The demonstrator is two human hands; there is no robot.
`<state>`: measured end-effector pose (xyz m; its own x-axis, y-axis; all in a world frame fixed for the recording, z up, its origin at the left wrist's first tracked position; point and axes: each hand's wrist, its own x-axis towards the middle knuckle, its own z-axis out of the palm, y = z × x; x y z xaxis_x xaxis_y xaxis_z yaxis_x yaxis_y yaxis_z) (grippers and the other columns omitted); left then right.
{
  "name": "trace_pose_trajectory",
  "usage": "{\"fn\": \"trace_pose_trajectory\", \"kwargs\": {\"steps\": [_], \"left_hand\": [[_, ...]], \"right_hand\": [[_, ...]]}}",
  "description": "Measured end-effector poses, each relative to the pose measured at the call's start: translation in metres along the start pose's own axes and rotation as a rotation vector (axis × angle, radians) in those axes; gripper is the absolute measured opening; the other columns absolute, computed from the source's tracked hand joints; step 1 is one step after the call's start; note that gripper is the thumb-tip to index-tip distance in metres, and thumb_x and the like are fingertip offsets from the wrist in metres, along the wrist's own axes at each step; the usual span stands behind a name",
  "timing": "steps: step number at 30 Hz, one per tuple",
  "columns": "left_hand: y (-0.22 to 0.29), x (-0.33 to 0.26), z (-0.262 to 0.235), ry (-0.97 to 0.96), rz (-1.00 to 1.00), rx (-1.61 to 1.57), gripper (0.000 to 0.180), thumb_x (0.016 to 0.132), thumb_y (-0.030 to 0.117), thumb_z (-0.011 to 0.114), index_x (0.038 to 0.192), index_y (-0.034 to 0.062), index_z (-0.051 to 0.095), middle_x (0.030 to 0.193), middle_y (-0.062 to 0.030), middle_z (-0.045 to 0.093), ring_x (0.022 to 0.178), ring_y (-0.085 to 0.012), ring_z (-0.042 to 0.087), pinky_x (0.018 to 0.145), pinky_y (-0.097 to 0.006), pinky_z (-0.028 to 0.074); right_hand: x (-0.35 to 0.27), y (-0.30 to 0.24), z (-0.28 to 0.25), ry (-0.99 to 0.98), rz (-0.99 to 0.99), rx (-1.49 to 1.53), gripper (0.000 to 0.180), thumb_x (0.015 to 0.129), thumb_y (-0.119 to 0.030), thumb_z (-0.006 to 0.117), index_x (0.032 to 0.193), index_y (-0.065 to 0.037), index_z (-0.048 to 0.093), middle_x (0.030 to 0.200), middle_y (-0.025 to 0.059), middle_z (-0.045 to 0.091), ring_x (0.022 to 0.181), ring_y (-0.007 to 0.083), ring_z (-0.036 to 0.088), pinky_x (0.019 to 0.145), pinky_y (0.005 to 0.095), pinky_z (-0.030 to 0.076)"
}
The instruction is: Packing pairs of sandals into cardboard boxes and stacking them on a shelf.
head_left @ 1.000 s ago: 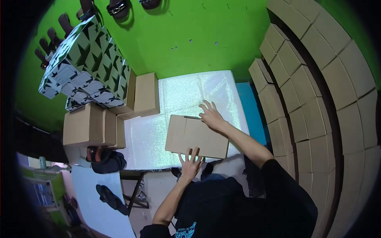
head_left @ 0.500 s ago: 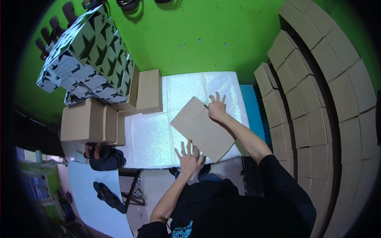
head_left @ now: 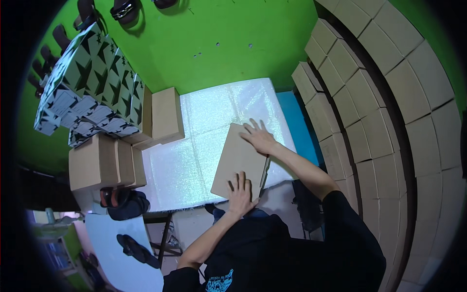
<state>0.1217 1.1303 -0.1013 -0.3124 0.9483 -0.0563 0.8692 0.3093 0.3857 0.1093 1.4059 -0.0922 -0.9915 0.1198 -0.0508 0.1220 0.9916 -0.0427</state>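
Observation:
A brown cardboard box (head_left: 234,151) lies askew near the front of the white table, showing a plain top and a folded edge on its right side. My left hand (head_left: 240,193) rests on its near end, fingers stretched toward the middle of the top. At the far right corner, my right hand (head_left: 259,138) lies on the box with its fingers spread. The underside of the box is hidden.
Brown boxes (head_left: 97,160) and star-patterned boxes (head_left: 97,85) are piled at the left. Stacked cardboard boxes (head_left: 379,131) line the right side. Black sandals (head_left: 136,250) lie on a lower white table (head_left: 104,233). More sandals (head_left: 125,12) hang on the green wall.
The box has turned clockwise, and its right edge now shows. My left hand has moved from beside the near edge onto its top. The fingers of my right hand have flattened onto the far corner.

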Motion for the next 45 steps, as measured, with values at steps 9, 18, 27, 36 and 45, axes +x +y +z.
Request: {"fn": "trace_pose_trajectory", "kwargs": {"steps": [9, 18, 27, 36, 45], "left_hand": [[-0.071, -0.029, -0.024, 0.084, -0.352, 0.135, 0.084, 0.062, 0.032, 0.085, 0.136, 0.0130, 0.050, 0.159, -0.0217, 0.024, 0.146, -0.0524, 0.017, 0.110, -0.078, 0.011], [-0.146, -0.018, -0.054, -0.003, -0.426, 0.234, 0.048, 0.071, 0.015, 0.073, 0.119, 0.0133, 0.065, 0.157, -0.0179, 0.028, 0.147, -0.0496, 0.013, 0.111, -0.077, 0.007], [-0.137, -0.003, -0.054, 0.150, -0.216, 0.228, 0.065, 0.074, 0.018, 0.073, 0.136, 0.0078, 0.053, 0.154, -0.0188, 0.031, 0.146, -0.0464, 0.018, 0.112, -0.075, 0.009], [-0.120, -0.014, -0.093, 0.189, 0.242, 0.167, 0.062, 0.077, 0.030, 0.077, 0.133, 0.0135, 0.056, 0.148, -0.0132, 0.040, 0.145, -0.0394, 0.027, 0.114, -0.072, 0.006], [-0.137, 0.040, -0.135, 0.512, 0.382, 0.242, 0.030, 0.085, 0.020, 0.070, 0.115, 0.0150, 0.067, 0.139, -0.0035, 0.054, 0.141, -0.0326, 0.037, 0.112, -0.073, 0.009]], "right_hand": [[0.013, -0.004, 0.022, -0.048, 0.097, 0.021, 0.058, 0.095, -0.043, 0.056, 0.146, -0.016, 0.048, 0.161, 0.0206, 0.021, 0.149, 0.0474, 0.013, 0.114, 0.0722, 0.012], [-0.054, -0.082, 0.034, 0.012, 0.023, 0.127, 0.076, 0.083, -0.054, 0.067, 0.131, 0.004, 0.056, 0.156, 0.0230, 0.030, 0.147, 0.0473, 0.018, 0.112, 0.0738, 0.014], [-0.051, -0.111, 0.025, 0.011, -0.004, -0.114, 0.063, 0.074, -0.048, 0.076, 0.107, 0.004, 0.066, 0.152, 0.0192, 0.037, 0.145, 0.0485, 0.022, 0.113, 0.0737, 0.012], [-0.064, -0.111, -0.015, 0.110, -0.136, 0.030, 0.034, 0.086, -0.034, 0.069, 0.089, 0.000, 0.074, 0.145, 0.0092, 0.047, 0.145, 0.0384, 0.027, 0.114, 0.0732, 0.011], [-0.054, -0.100, -0.066, 0.490, -0.021, -0.025, 0.023, 0.086, -0.026, 0.070, 0.093, -0.004, 0.068, 0.134, 0.0112, 0.053, 0.139, 0.0382, 0.035, 0.114, 0.0715, 0.015]]}}
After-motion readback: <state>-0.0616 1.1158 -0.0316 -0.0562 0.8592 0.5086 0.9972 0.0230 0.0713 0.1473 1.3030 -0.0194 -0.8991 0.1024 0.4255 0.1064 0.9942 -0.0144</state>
